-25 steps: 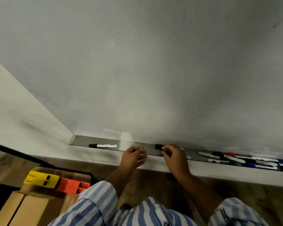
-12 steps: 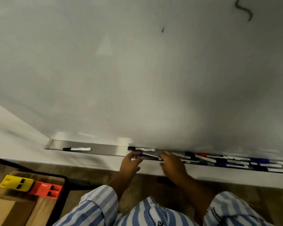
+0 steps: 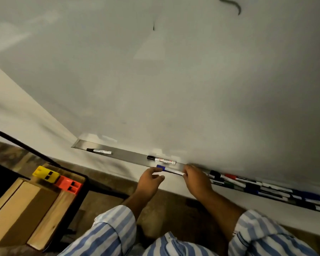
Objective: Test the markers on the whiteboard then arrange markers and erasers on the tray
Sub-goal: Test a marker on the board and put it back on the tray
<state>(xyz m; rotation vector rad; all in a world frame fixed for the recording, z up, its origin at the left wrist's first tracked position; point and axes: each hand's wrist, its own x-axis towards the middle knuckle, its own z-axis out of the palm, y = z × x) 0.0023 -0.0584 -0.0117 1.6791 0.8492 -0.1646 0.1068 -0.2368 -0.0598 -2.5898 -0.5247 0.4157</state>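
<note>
I've only got the one head cam here, looking forward and down, pretty close to the big white whiteboard and its long grey metal tray.

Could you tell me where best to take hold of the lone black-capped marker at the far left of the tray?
Grip the black-capped marker across its pale barrel, coming from above and the open front of the tray. It lies flat along the tray, clear of the others, with the whiteboard behind blocking that side.

Blue-white striped shirt, sleeves rolled up.
</note>
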